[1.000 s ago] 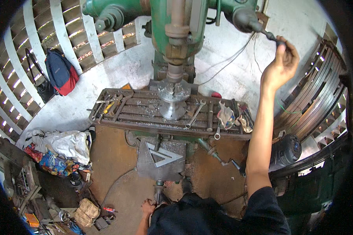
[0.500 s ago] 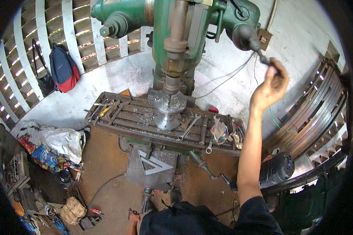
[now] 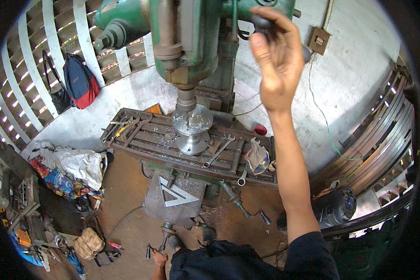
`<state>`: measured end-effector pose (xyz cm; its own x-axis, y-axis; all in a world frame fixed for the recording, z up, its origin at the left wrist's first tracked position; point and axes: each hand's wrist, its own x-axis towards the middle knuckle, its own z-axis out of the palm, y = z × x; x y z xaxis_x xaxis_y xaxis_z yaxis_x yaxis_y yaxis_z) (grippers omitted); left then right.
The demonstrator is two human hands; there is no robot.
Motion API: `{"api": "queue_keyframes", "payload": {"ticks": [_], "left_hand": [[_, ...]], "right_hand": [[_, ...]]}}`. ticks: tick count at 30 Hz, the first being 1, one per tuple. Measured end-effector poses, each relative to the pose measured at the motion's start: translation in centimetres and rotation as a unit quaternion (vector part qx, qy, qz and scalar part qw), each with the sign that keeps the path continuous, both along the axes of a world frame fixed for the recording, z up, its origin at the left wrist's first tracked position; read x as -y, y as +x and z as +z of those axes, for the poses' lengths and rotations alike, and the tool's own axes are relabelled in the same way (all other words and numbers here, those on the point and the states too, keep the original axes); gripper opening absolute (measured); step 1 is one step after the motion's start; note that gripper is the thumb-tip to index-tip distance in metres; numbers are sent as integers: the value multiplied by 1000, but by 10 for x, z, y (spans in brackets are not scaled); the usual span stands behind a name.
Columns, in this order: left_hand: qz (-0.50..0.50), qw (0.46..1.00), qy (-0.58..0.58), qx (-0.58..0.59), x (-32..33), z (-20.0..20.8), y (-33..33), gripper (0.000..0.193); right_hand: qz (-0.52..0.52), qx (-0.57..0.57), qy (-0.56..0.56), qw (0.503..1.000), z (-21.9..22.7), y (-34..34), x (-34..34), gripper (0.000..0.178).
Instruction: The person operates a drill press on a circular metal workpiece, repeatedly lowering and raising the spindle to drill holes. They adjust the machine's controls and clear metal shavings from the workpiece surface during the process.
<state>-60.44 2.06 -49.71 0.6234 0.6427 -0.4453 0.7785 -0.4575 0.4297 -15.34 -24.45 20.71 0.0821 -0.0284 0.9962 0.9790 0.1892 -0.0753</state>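
At the top, my right hand (image 3: pixel 280 65) is closed round the black knob (image 3: pixel 263 24) of a lever on the green milling machine (image 3: pixel 191 56); the fingers are slightly smeared by motion. Low in the picture, my left hand (image 3: pixel 160 258) is closed on a crank handle (image 3: pixel 148 252) below the machine table (image 3: pixel 140 151). Under the machine's spindle (image 3: pixel 185 98) stands a shiny flanged metal workpiece (image 3: pixel 191 143), with metal chips on its upper disc. I cannot see a gap between the cutter and the disc.
Wrenches (image 3: pixel 219 151), a rag (image 3: pixel 257 156) and chips lie on the slotted table. A triangular metal frame (image 3: pixel 176 192) rests on the plate below. Another crank (image 3: pixel 247 210) juts out front right. Cloths (image 3: pixel 77 168) are heaped at left; a backpack (image 3: pixel 79 81) hangs behind.
My right hand has swung left and upward with the lever knob, nearer the machine's body. My left hand stays low at its crank, whose handle now shows more clearly. The view has shifted slightly.
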Motion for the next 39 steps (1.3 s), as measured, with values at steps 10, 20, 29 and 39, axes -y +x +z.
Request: {"api": "queue_keyframes", "payload": {"ticks": [10, 20, 29, 39], "left_hand": [[36, 999, -35, 16, 11, 39, 3, 73], [41, 999, -14, 33, -57, 36, -20, 79], [-25, 999, -27, -29, -101, -6, 0, 71], [-103, 981, -156, 42, -118, -84, -10, 65]], "right_hand": [[-162, -40, 5, 986, -54, -8, 74, 25], [-83, -70, 53, 993, -78, -30, 51, 40], [-326, -558, -120, 754, -330, -127, 206, 23], [-154, -803, -489, 304, -566, -166, 325, 97]]}}
